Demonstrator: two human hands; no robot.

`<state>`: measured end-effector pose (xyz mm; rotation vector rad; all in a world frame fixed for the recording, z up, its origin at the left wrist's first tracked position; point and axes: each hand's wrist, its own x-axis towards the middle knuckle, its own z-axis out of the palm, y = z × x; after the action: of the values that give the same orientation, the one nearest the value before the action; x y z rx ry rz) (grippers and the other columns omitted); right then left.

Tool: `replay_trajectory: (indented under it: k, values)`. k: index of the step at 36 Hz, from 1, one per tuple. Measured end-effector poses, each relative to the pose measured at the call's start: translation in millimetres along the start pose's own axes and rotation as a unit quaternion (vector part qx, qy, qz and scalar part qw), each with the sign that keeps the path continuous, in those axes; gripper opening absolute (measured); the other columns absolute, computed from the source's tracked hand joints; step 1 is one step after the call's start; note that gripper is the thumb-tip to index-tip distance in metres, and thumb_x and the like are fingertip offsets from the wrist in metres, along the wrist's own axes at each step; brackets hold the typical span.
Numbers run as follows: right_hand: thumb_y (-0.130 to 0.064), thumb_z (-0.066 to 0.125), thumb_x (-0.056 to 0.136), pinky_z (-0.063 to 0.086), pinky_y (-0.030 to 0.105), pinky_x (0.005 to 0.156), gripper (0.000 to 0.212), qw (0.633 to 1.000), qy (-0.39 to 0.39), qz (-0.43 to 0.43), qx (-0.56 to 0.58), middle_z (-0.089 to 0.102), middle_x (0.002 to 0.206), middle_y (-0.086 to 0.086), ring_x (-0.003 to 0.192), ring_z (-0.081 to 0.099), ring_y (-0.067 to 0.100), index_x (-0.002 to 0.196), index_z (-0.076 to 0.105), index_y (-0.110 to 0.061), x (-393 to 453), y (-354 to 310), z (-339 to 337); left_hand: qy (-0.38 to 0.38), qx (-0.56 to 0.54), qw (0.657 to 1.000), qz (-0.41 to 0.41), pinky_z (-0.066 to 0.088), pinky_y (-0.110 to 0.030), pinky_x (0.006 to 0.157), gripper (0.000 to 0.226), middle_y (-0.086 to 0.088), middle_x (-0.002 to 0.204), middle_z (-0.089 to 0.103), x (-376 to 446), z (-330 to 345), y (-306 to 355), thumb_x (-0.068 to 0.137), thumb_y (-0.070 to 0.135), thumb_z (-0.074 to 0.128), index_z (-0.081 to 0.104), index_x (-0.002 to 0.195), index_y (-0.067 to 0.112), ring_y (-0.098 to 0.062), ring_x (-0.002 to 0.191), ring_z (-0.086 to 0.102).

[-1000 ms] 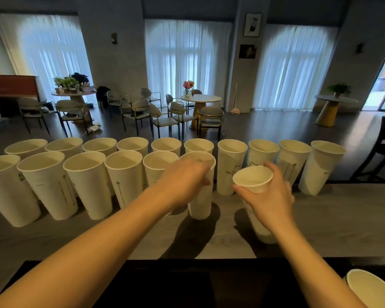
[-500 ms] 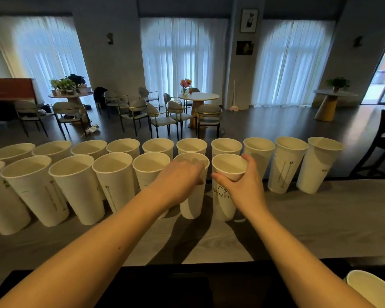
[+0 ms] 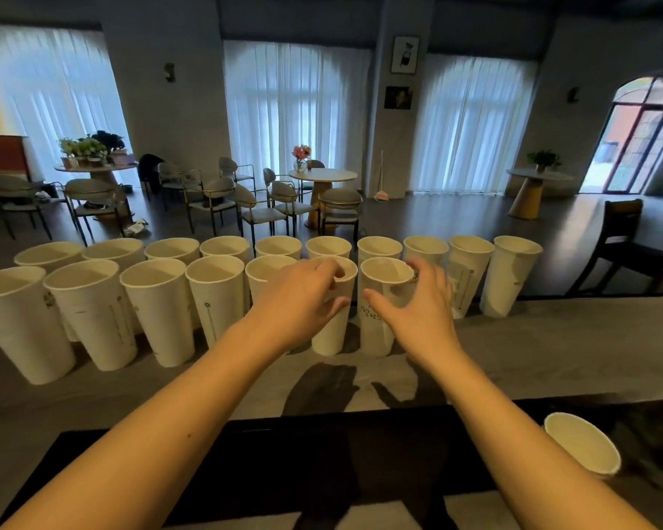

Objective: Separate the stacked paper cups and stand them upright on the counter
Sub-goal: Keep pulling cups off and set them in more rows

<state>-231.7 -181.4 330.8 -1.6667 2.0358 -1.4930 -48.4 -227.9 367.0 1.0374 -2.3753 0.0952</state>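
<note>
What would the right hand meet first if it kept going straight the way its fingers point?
Most likely the tall white paper cup directly ahead of the open right hand, last in the front row. Its fingertips look at or just off the cup's wall; depth is unclear.

The setting is a café: a grey serving surface [image 3: 552, 338] carrying white paper cups [image 3: 215, 300] faces a dining room with round pedestal tables [image 3: 322, 175], padded metal-framed chairs [image 3: 261, 208] and white-curtained windows [image 3: 295, 109].
</note>
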Motion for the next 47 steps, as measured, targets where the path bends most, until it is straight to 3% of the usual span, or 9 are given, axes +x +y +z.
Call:
replay_trajectory:
  k: [5, 9, 15, 21, 27, 31, 37, 43, 47]
  values:
    - [-0.045, 0.077, 0.085, 0.042, 0.031, 0.103, 0.069, 0.998, -0.056, -0.012, 0.002, 0.047, 0.141, -0.006, 0.128, 0.047, 0.011, 0.142, 0.044, -0.026, -41, -17, -23, 0.012, -0.044, 0.999, 0.006, 0.054, -0.033, 0.079, 0.035, 0.006, 0.110, 0.065, -31, -2, 12, 0.091, 0.041, 0.061, 0.057, 0.120, 0.023, -0.012, 0.098, 0.060]
    - [-0.042, 0.077, 0.086, 0.040, 0.011, 0.085, 0.059, 0.997, -0.077, -0.012, 0.002, 0.051, 0.133, -0.011, 0.115, 0.051, 0.002, 0.135, 0.048, -0.029, -71, -13, -48, 0.003, -0.105, 0.994, 0.000, 0.054, -0.031, 0.081, 0.029, 0.010, 0.104, 0.065, -55, 8, 41, 0.090, 0.038, 0.061, 0.059, 0.117, 0.026, -0.007, 0.094, 0.060]
    - [-0.054, 0.071, 0.085, 0.043, 0.041, 0.110, 0.066, 0.991, -0.091, -0.018, -0.094, 0.049, 0.139, -0.008, 0.130, 0.047, 0.010, 0.141, 0.046, -0.028, -104, 22, -95, -0.088, -0.205, 0.975, -0.005, 0.053, -0.024, 0.084, 0.030, 0.017, 0.107, 0.060, -67, 41, 102, 0.092, 0.036, 0.062, 0.055, 0.121, 0.030, 0.000, 0.096, 0.059]
    - [-0.048, 0.072, 0.088, 0.039, 0.041, 0.112, 0.069, 0.982, -0.098, 0.002, -0.164, 0.041, 0.145, -0.003, 0.136, 0.039, 0.016, 0.146, 0.043, -0.025, -127, 89, -149, -0.219, -0.225, 0.949, -0.003, 0.051, -0.027, 0.092, 0.043, 0.007, 0.126, 0.058, -68, 99, 169, 0.092, 0.021, 0.064, 0.049, 0.131, 0.030, -0.004, 0.104, 0.059]
    - [-0.044, 0.076, 0.084, 0.034, 0.041, 0.116, 0.083, 0.973, -0.139, 0.056, -0.175, 0.026, 0.155, -0.002, 0.142, 0.028, 0.021, 0.153, 0.032, -0.024, -147, 161, -196, -0.272, -0.164, 0.948, -0.012, 0.055, -0.043, 0.086, 0.079, -0.007, 0.125, 0.058, -57, 172, 244, 0.089, 0.045, 0.064, 0.009, 0.146, 0.046, -0.020, 0.103, 0.063]
    - [-0.044, 0.078, 0.082, 0.032, 0.044, 0.118, 0.090, 0.972, -0.167, 0.082, -0.142, 0.019, 0.159, -0.002, 0.146, 0.022, 0.022, 0.154, 0.027, -0.028, -156, 198, -212, -0.289, -0.137, 0.947, -0.021, 0.055, -0.047, 0.081, 0.084, -0.013, 0.122, 0.056, -51, 213, 269, 0.088, 0.053, 0.059, -0.004, 0.143, 0.055, -0.028, 0.098, 0.063]
    - [-0.048, 0.076, 0.084, 0.033, 0.046, 0.118, 0.096, 0.967, -0.198, 0.108, -0.116, 0.015, 0.162, -0.001, 0.149, 0.021, 0.022, 0.158, 0.021, -0.024, -169, 242, -225, -0.283, -0.197, 0.935, -0.081, 0.051, -0.044, 0.094, 0.059, -0.015, 0.150, 0.036, -65, 252, 286, 0.094, 0.048, 0.052, 0.017, 0.142, 0.048, -0.032, 0.124, 0.054]
    - [-0.043, 0.079, 0.083, 0.032, 0.042, 0.117, 0.096, 0.966, -0.217, 0.125, -0.066, 0.025, 0.159, -0.005, 0.145, 0.028, 0.019, 0.157, 0.020, -0.029, -182, 266, -218, -0.176, -0.193, 0.961, -0.094, 0.053, -0.036, 0.066, 0.025, -0.002, 0.112, 0.058, -79, 260, 299, 0.096, 0.036, 0.055, 0.034, 0.109, 0.032, -0.015, 0.086, 0.059]
    - [-0.045, 0.080, 0.082, 0.026, 0.043, 0.120, 0.111, 0.958, -0.235, 0.163, -0.016, 0.024, 0.164, -0.006, 0.151, 0.019, 0.017, 0.161, 0.003, -0.031, -183, 275, -215, -0.170, -0.173, 0.965, -0.096, 0.051, -0.035, 0.060, 0.019, 0.001, 0.101, 0.059, -83, 252, 297, 0.098, 0.032, 0.052, 0.033, 0.098, 0.032, -0.012, 0.078, 0.057]
